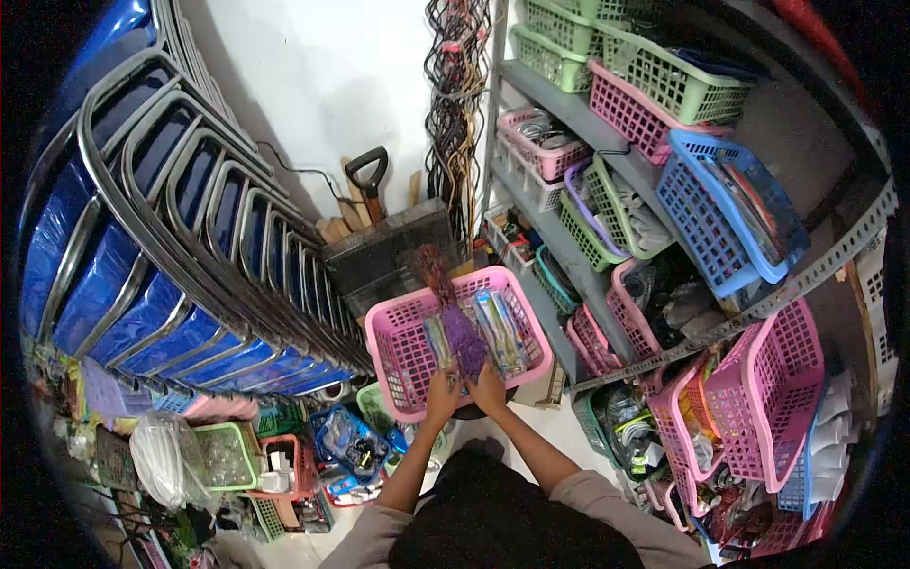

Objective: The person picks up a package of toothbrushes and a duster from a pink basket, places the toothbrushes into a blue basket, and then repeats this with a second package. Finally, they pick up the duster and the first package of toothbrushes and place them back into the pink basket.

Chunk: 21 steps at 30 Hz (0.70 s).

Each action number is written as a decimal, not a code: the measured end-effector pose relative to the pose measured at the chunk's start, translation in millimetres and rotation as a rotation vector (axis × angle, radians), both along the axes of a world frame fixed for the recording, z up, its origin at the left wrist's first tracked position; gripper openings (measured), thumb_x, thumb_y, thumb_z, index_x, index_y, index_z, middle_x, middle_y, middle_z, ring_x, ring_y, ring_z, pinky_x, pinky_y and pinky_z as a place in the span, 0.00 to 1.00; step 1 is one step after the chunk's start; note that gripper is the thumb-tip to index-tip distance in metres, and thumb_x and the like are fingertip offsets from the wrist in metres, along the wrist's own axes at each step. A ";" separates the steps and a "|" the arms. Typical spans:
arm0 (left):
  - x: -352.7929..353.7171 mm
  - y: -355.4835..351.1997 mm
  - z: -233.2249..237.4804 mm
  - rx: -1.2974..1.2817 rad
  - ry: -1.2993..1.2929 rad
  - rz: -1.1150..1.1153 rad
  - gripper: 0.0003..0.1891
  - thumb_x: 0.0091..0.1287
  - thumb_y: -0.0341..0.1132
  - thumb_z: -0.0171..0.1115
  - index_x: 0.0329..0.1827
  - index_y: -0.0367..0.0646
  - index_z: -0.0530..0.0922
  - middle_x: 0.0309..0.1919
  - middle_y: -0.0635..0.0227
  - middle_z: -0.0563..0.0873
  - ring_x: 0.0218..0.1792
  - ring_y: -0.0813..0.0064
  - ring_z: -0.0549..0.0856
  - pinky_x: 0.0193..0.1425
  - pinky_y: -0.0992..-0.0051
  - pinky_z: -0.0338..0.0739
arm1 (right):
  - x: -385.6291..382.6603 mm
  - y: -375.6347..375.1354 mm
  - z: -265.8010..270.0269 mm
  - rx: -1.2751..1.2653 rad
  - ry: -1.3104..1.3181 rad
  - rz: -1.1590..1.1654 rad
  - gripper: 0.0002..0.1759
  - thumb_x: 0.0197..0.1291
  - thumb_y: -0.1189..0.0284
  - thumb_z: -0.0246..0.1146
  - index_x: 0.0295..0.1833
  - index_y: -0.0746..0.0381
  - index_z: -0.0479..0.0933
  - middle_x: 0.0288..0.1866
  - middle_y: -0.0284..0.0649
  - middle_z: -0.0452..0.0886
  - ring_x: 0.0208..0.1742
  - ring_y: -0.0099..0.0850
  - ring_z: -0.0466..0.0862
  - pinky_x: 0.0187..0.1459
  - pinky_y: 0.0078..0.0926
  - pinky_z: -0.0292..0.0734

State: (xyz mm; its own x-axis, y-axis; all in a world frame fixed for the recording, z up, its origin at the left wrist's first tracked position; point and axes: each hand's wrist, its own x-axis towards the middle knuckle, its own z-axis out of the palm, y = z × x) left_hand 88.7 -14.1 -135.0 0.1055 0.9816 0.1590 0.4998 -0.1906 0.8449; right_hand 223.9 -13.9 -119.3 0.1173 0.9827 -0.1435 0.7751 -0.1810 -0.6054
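A purple, shaggy-looking bundle (pixel 464 343) with a brownish-red frayed far end lies across a pink plastic basket (pixel 382 349). My left hand (pixel 443 391) is closed at the bundle's near end, on its left side. Beside it, my right hand (pixel 487 387) closes on the same end from the right. Inside the basket, long clear packs with blue and white parts (pixel 500 327) lie right of the bundle. Another slim pack (pixel 437 339) sits just left of it. My fingertips are partly hidden against the purple material.
Stacked blue metal-framed chairs (pixel 180 209) rise on the left. Grey shelves (pixel 559 237) on the right carry pink, green and blue baskets. Filled baskets, such as a blue one (pixel 351 441), crowd the floor at lower left. A black box (pixel 393 251) stands beyond the pink basket.
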 end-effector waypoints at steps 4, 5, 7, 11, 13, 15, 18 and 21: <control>3.2 -10.3 -17.4 -0.219 -0.121 -0.014 0.16 0.56 0.31 0.60 0.48 0.37 0.73 0.40 0.56 0.79 0.46 0.59 0.79 0.51 0.64 0.71 | 7.7 7.5 -5.2 -0.044 0.067 -0.095 0.29 0.49 0.72 0.60 0.58 0.72 0.64 0.39 0.62 0.77 0.43 0.56 0.77 0.45 0.46 0.72; 4.4 -10.5 -19.9 -0.213 -0.076 -0.044 0.16 0.57 0.32 0.60 0.47 0.37 0.73 0.41 0.56 0.79 0.46 0.60 0.79 0.51 0.65 0.71 | 13.4 5.4 -4.8 -0.002 0.139 -0.107 0.28 0.50 0.72 0.59 0.57 0.71 0.65 0.39 0.61 0.77 0.43 0.56 0.77 0.45 0.46 0.72; 10.4 -7.0 -17.3 -0.256 0.024 -0.070 0.15 0.57 0.33 0.60 0.47 0.37 0.74 0.42 0.56 0.80 0.45 0.61 0.80 0.50 0.66 0.72 | 23.8 -5.8 8.3 0.058 0.109 -0.144 0.25 0.50 0.74 0.59 0.56 0.69 0.66 0.37 0.60 0.77 0.41 0.57 0.77 0.43 0.48 0.72; 32.1 18.6 -44.9 -0.311 -0.044 -0.113 0.14 0.58 0.34 0.60 0.44 0.36 0.76 0.37 0.56 0.81 0.42 0.61 0.81 0.48 0.66 0.74 | 62.9 -33.4 30.2 -0.026 0.190 -0.210 0.28 0.52 0.72 0.60 0.60 0.64 0.63 0.38 0.58 0.78 0.41 0.54 0.78 0.42 0.47 0.72; 46.8 27.7 -42.1 -0.270 -0.069 -0.149 0.14 0.58 0.35 0.60 0.44 0.35 0.76 0.36 0.55 0.81 0.42 0.60 0.81 0.47 0.66 0.74 | 86.5 -54.6 19.9 0.051 0.188 -0.236 0.28 0.52 0.73 0.60 0.60 0.64 0.63 0.36 0.57 0.79 0.39 0.54 0.79 0.41 0.47 0.73; 60.3 36.5 -47.9 -0.232 -0.094 -0.187 0.15 0.58 0.35 0.61 0.43 0.34 0.76 0.34 0.54 0.81 0.41 0.59 0.82 0.46 0.66 0.74 | 108.3 -80.0 13.3 0.126 0.186 -0.265 0.28 0.52 0.73 0.61 0.60 0.64 0.63 0.34 0.57 0.79 0.38 0.54 0.79 0.40 0.46 0.74; 78.0 56.6 -62.9 -0.381 0.014 -0.191 0.17 0.57 0.38 0.63 0.42 0.32 0.74 0.33 0.53 0.81 0.39 0.58 0.81 0.43 0.66 0.74 | 131.9 -117.5 13.1 0.068 0.198 -0.380 0.20 0.52 0.75 0.62 0.52 0.65 0.67 0.29 0.51 0.79 0.28 0.45 0.81 0.30 0.36 0.73; 98.8 71.8 -55.7 -0.485 0.069 -0.221 0.22 0.53 0.41 0.68 0.40 0.31 0.73 0.34 0.52 0.79 0.37 0.57 0.81 0.43 0.62 0.73 | 148.7 -155.4 7.7 0.072 0.154 -0.458 0.21 0.52 0.77 0.61 0.53 0.64 0.68 0.28 0.50 0.79 0.27 0.43 0.81 0.29 0.34 0.72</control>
State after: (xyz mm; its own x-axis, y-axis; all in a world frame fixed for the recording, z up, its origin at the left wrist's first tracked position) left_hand 187.6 57.7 -190.6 0.3126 0.8938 -0.3217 0.5495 0.1061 0.8288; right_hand 372.5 -169.3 -111.7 0.5224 0.8433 -0.1262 0.5265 -0.4354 -0.7302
